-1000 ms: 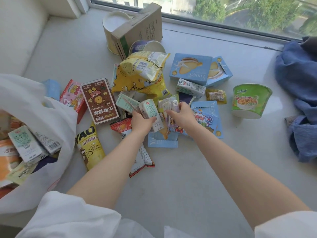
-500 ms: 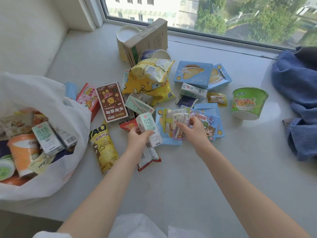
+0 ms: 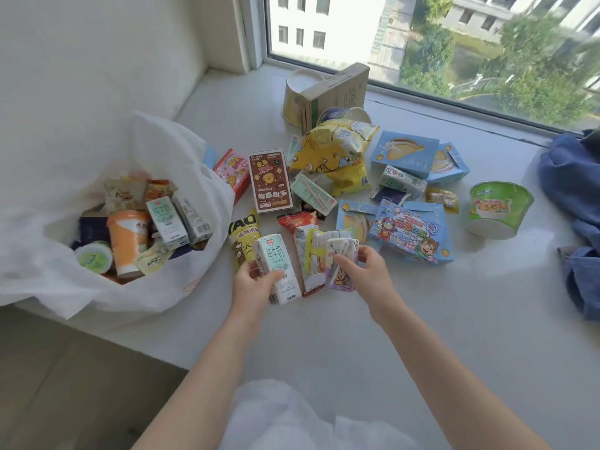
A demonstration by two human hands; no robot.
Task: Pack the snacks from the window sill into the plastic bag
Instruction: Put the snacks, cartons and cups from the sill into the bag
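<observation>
My left hand point(image 3: 251, 284) grips a small white-and-green milk carton point(image 3: 277, 266), held just above the sill. My right hand point(image 3: 363, 267) pinches a few small snack packets point(image 3: 337, 258), pale purple and white. The white plastic bag point(image 3: 181, 164) lies open at the left, with cartons, cups and packets inside it. Loose snacks are spread across the window sill point(image 3: 389, 336): a brown box point(image 3: 269, 181), a yellow chip bag point(image 3: 337, 154), blue boxes point(image 3: 404, 152), a yellow YAO packet point(image 3: 242, 237) and a green noodle cup point(image 3: 498, 209).
Blue cloth point(image 3: 578, 203) is piled at the sill's right end. A cardboard box point(image 3: 337, 92) and a paper tub point(image 3: 298, 92) stand at the back near the window glass. The sill's front edge drops off below the bag at the left.
Both hands have lifted their items out of the pile and drawn them toward me and left, nearer the bag. The view has swung left, showing more of the bag's contents.
</observation>
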